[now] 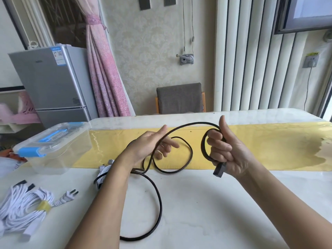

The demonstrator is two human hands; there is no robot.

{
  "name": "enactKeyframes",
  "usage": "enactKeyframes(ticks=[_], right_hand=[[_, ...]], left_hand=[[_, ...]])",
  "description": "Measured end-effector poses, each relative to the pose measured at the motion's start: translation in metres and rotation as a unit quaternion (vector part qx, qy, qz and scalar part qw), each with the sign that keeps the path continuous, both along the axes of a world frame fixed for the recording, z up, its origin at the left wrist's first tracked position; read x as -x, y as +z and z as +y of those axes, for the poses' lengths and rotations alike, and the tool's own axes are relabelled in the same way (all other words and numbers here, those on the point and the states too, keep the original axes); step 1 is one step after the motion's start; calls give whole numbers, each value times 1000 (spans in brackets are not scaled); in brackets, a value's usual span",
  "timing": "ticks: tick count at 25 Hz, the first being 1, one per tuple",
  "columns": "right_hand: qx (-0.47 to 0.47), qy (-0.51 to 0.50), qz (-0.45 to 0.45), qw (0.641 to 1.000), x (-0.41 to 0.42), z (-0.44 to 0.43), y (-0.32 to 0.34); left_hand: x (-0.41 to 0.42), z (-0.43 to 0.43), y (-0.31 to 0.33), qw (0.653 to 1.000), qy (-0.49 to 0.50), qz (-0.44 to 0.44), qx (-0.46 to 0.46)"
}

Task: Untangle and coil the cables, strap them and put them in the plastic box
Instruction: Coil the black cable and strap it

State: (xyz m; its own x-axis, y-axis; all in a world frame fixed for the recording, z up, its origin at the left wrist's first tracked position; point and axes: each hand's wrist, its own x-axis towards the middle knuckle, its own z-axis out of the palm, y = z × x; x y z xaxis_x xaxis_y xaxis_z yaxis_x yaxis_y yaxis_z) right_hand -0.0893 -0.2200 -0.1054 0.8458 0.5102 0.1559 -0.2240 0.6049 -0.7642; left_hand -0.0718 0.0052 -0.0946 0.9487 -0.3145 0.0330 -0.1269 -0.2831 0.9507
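Right hand (228,151) grips coiled black cable (202,145); left hand (150,146) open, strand across it; fridge label (58,56) unreadable

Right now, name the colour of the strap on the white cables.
Yellow strap, seen in the head view.

Grey fridge (53,83) stands left; pink curtain (104,72) beside it; grey chair (179,98) behind the table (197,203).
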Motion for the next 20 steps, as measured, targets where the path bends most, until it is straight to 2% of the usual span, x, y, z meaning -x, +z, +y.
enactKeyframes(ticks=[2,3,5,6,7,9,11,12,14,16,20], right_hand=[[-18,-55,36,998,-2,5,0],[-16,-73,42,996,-4,8,-2],[6,-93,50,994,-5,12,-8],[22,-98,49,994,-7,12,-11],[45,-99,41,993,-8,12,-13],[126,-100,9,987,-7,10,-16],[277,-123,-51,952,-6,10,-20],[363,-138,-90,917,-5,13,-24],[487,-149,-154,846,-2,20,-31],[531,-145,-188,813,0,25,-34],[548,-155,-200,797,1,23,-29]], left_hand=[[2,16,4,995,101,-23,-1],[1,27,6,984,163,-58,-38],[0,57,8,937,277,-120,-177],[0,74,8,908,313,-114,-253],[0,91,8,886,326,-72,-323],[5,112,6,858,294,74,-415],[8,120,-1,850,258,199,-414],[10,121,-6,849,260,219,-404],[7,125,-19,838,264,185,-441],[11,122,-26,822,261,147,-484],[16,118,-19,868,291,87,-392]])
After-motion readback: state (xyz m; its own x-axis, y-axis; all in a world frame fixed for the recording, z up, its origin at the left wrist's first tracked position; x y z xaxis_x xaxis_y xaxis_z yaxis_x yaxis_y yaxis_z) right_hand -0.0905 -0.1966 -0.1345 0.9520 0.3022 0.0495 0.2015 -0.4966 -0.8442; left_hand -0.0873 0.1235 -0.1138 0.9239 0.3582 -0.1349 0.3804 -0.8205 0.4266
